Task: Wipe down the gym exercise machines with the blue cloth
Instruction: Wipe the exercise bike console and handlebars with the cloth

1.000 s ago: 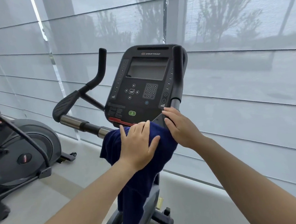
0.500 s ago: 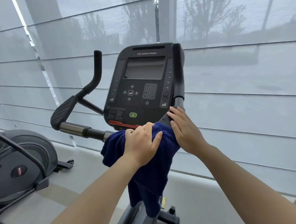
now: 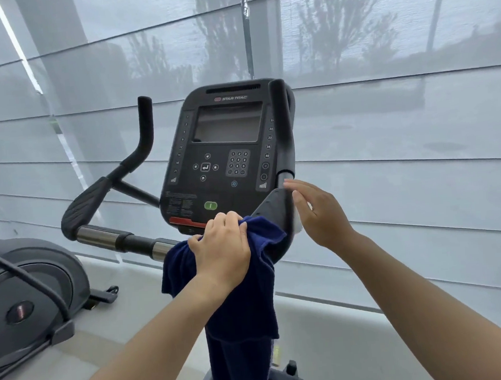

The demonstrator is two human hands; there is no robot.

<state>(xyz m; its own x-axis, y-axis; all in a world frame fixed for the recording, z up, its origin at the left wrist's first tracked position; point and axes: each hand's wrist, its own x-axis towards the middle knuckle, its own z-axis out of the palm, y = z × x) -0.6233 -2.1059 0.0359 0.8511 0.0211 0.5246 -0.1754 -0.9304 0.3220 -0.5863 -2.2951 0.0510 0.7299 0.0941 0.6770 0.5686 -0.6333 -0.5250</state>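
A black exercise bike console (image 3: 226, 153) with a dark screen and keypad stands in front of me. The dark blue cloth (image 3: 245, 303) hangs over the handlebar just below the console and drapes down the bike's post. My left hand (image 3: 222, 248) is closed on the top of the cloth, bunching it against the bar. My right hand (image 3: 316, 212) hovers open beside the right arm pad (image 3: 273, 200), fingertips near the upright right handle (image 3: 283, 128), holding nothing.
The left handlebar (image 3: 104, 197) with its chrome section juts out to the left. A grey elliptical machine (image 3: 25, 300) stands on the floor at the lower left. Translucent window blinds (image 3: 403, 149) fill the wall behind. The bike's base (image 3: 286, 377) sits on pale floor.
My right hand has lifted off the cloth and arm pad and opened. My left hand has closed tighter, gathering the cloth to the left. The view has tilted upward.
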